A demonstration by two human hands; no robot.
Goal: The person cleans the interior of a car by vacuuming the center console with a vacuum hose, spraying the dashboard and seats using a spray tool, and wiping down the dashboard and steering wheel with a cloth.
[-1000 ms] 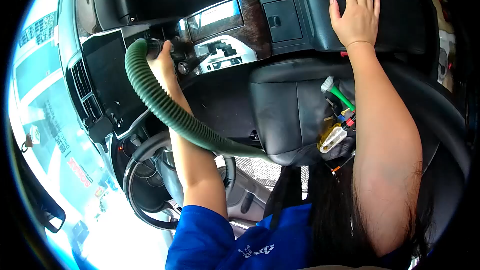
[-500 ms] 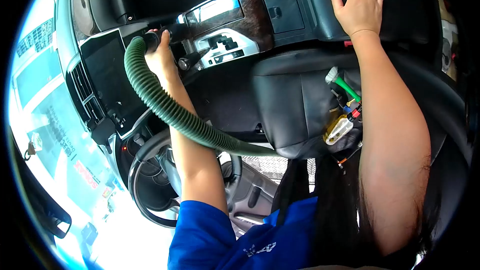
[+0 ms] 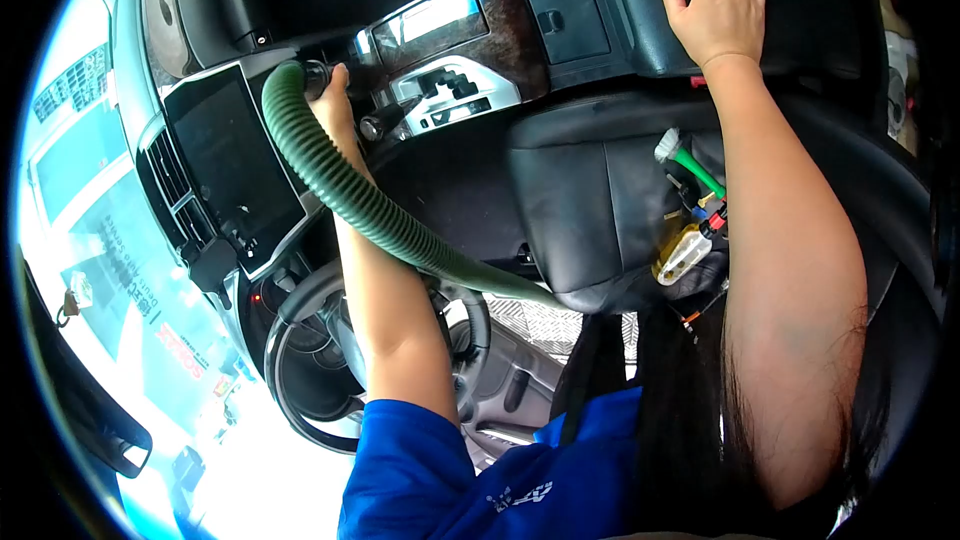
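Note:
My left hand (image 3: 336,108) is wrapped round the black end (image 3: 317,80) of a green ribbed vacuum hose (image 3: 345,202). It is beside the centre console, near the gear lever (image 3: 382,123); the tip of the hose end is hidden among dark parts. From there the hose bends over my left forearm and runs down to the edge of the black leather seat (image 3: 565,205). At the upper right, my right hand (image 3: 722,18) lies flat with fingers spread on a black leather surface (image 3: 650,35), holding nothing.
Beside my right forearm are a green-handled brush (image 3: 700,172) and a bottle with yellowish liquid (image 3: 684,256). The steering wheel (image 3: 283,360) is under my left arm. A dark screen (image 3: 225,155) stands on the dashboard, and the console has a closed lid (image 3: 567,20).
My left hand and the hose end have shifted slightly right in view, and the hose's bend with them. The whole view has also moved a little. My right hand stays flat in place.

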